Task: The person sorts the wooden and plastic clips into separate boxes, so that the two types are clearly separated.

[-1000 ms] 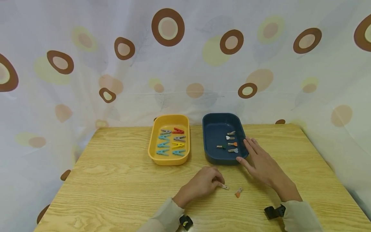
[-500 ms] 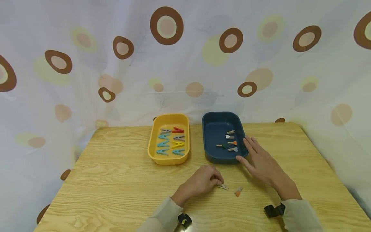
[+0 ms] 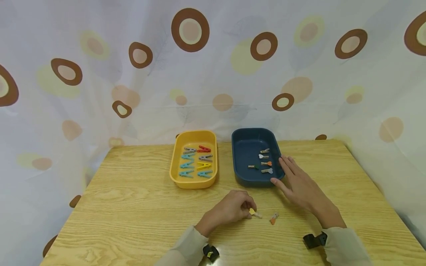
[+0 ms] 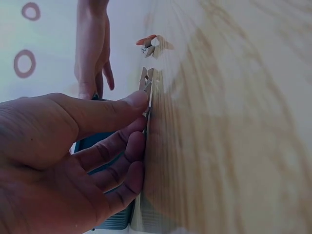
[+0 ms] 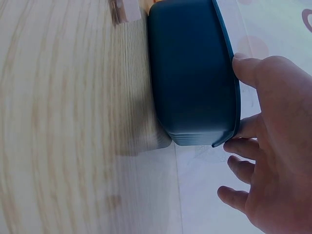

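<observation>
My left hand [image 3: 231, 207] is low over the table in front of the blue tray. Between its thumb and fingers it pinches a small wooden clothespin [image 4: 148, 78] with a yellow heart [image 3: 252, 211]; the thumb hides part of the pin in the left wrist view. To the right lies another small clothespin with an orange heart [image 3: 273, 219]. My right hand [image 3: 301, 188] rests on the near right corner of the dark blue tray [image 3: 243, 180], its thumb and extended fingers touching the rim. Several small wooden clothespins [image 3: 266, 163] lie inside that tray, mostly toward its right side.
Left of the blue tray stands a yellow tray [image 3: 194, 184] holding several plastic clothespins [image 3: 187, 165] in light blue, grey, red and yellow. Both trays sit toward the back of the wooden table [image 3: 133, 214], close to a patterned curtain [image 3: 199, 74].
In my left fingers the clothespin has turned, so its yellow heart now shows beside the fingertips. The right hand stays at the tray's rim.
</observation>
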{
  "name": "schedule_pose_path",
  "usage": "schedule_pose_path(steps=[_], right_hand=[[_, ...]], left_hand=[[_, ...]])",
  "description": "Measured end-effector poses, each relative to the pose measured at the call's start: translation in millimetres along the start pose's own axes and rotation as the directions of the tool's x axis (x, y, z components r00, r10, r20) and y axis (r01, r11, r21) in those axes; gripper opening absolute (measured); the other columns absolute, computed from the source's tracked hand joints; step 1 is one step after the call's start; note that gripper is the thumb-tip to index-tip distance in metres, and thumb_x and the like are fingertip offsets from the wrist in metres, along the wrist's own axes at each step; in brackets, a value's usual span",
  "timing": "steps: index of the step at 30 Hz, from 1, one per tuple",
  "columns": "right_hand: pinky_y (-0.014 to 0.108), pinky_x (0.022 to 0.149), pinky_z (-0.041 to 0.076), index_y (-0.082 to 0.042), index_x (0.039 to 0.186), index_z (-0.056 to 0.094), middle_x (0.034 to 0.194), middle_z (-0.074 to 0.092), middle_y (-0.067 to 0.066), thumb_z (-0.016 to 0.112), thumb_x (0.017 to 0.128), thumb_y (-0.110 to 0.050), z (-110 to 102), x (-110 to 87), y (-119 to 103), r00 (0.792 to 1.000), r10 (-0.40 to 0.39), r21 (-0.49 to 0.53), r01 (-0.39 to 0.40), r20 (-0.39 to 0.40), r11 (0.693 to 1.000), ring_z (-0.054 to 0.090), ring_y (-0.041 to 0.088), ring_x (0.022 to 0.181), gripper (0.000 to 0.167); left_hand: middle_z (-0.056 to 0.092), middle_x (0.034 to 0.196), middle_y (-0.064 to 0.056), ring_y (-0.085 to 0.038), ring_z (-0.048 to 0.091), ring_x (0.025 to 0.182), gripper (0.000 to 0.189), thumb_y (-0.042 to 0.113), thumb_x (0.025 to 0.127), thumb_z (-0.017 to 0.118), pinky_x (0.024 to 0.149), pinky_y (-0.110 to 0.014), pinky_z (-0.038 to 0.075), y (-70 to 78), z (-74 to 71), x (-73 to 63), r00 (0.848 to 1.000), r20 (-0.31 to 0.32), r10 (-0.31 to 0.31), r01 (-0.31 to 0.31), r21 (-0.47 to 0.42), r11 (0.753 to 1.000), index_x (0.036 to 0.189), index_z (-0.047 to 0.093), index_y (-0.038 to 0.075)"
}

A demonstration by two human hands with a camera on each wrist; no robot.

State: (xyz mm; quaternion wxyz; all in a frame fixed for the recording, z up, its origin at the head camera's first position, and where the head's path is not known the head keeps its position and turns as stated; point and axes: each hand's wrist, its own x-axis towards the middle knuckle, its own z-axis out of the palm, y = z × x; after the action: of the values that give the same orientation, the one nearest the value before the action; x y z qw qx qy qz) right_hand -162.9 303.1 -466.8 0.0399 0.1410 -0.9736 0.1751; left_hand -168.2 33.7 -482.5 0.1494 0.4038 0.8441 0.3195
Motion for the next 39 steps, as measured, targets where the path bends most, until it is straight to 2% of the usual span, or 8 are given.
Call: schedule_pose_path(steps=[7, 11, 17, 20, 25, 31, 36, 39], right_hand=[[0.065, 0.116, 0.026, 0.004, 0.161, 0.022, 0.167, 0.02, 0.024, 0.05, 0.105, -0.055, 1, -0.1, 1, 1.0, 0.0, -0.002, 0.0, -0.009, 1.0, 0.016, 0.044, 0.154, 0.086], [0.065, 0.116, 0.026, 0.004, 0.161, 0.022, 0.167, 0.02, 0.024, 0.05, 0.105, -0.055, 2, 0.3, 2, 1.0, -0.002, -0.004, 0.002, -0.007, 1.0, 0.016, 0.044, 0.154, 0.086], [0.064, 0.116, 0.026, 0.005, 0.161, 0.022, 0.166, 0.021, 0.025, 0.05, 0.105, -0.055, 3, 1.7, 2, 1.0, -0.007, -0.015, 0.007, -0.009, 1.0, 0.017, 0.045, 0.153, 0.086], [0.064, 0.116, 0.026, 0.005, 0.16, 0.023, 0.166, 0.022, 0.026, 0.05, 0.105, -0.055, 3, 1.2, 1, 1.0, -0.005, -0.021, 0.005, -0.012, 1.0, 0.017, 0.045, 0.153, 0.086], [0.064, 0.116, 0.026, 0.006, 0.16, 0.024, 0.166, 0.022, 0.026, 0.05, 0.105, -0.055, 3, 0.1, 0, 1.0, 0.001, -0.021, -0.001, -0.016, 1.0, 0.018, 0.045, 0.153, 0.086], [0.064, 0.116, 0.026, 0.006, 0.16, 0.024, 0.166, 0.021, 0.026, 0.05, 0.105, -0.055, 3, 0.7, 0, 1.0, 0.001, -0.021, -0.001, -0.01, 1.0, 0.016, 0.044, 0.154, 0.086], [0.064, 0.116, 0.026, 0.006, 0.16, 0.023, 0.166, 0.021, 0.026, 0.05, 0.105, -0.055, 3, 1.8, 0, 1.0, -0.004, -0.02, 0.004, -0.008, 1.0, 0.016, 0.044, 0.154, 0.086], [0.064, 0.116, 0.026, 0.005, 0.161, 0.022, 0.166, 0.021, 0.026, 0.05, 0.105, -0.055, 2, 1.5, 0, 1.0, -0.001, -0.015, 0.001, -0.003, 1.0, 0.016, 0.044, 0.154, 0.087]], left_hand=[[0.069, 0.09, 0.006, 0.005, 0.056, 0.076, 0.017, 0.006, 0.087, 0.083, 0.07, -0.012, 0.049, 0.3, -0.6, 0.8, 1.0, -0.015, 0.018, -0.019, -0.037, 0.999, 0.102, 0.08, 0.011], [0.071, 0.09, 0.007, 0.003, 0.057, 0.074, 0.016, 0.007, 0.088, 0.082, 0.068, -0.013, 0.049, 1.4, -3.2, 0.4, 0.999, -0.034, -0.003, 0.001, -0.064, 0.998, 0.104, 0.08, 0.012], [0.066, 0.087, 0.013, 0.002, 0.057, 0.076, 0.017, 0.01, 0.09, 0.08, 0.069, -0.014, 0.049, 2.8, -12.5, -1.3, 0.998, -0.054, -0.033, 0.028, -0.087, 0.996, 0.107, 0.079, 0.012], [0.067, 0.089, 0.012, 0.002, 0.057, 0.078, 0.018, 0.009, 0.091, 0.08, 0.071, -0.014, 0.049, 3.6, -17.8, -2.2, 0.997, -0.069, -0.02, 0.014, -0.077, 0.997, 0.108, 0.078, 0.01], [0.069, 0.093, 0.008, 0.001, 0.058, 0.08, 0.015, 0.007, 0.092, 0.078, 0.073, -0.015, 0.05, 5.2, -27.6, -3.9, 0.993, -0.119, -0.003, -0.013, -0.126, 0.992, 0.107, 0.077, 0.009], [0.07, 0.095, 0.001, -0.003, 0.06, 0.081, 0.013, 0.004, 0.092, 0.077, 0.075, -0.021, 0.054, 6.3, -40.5, -3.8, 0.978, -0.207, -0.003, -0.033, -0.17, 0.985, 0.104, 0.076, 0.008], [0.072, 0.095, 0.001, -0.006, 0.061, 0.081, 0.012, 0.007, 0.093, 0.077, 0.073, -0.023, 0.053, 5.0, -51.4, 0.7, 0.953, -0.302, -0.033, -0.019, -0.165, 0.986, 0.105, 0.076, 0.009], [0.071, 0.094, 0.002, -0.007, 0.062, 0.081, 0.013, 0.01, 0.094, 0.076, 0.071, -0.022, 0.051, 1.6, -57.0, 5.8, 0.939, -0.339, -0.059, -0.001, -0.173, 0.985, 0.107, 0.076, 0.009]])
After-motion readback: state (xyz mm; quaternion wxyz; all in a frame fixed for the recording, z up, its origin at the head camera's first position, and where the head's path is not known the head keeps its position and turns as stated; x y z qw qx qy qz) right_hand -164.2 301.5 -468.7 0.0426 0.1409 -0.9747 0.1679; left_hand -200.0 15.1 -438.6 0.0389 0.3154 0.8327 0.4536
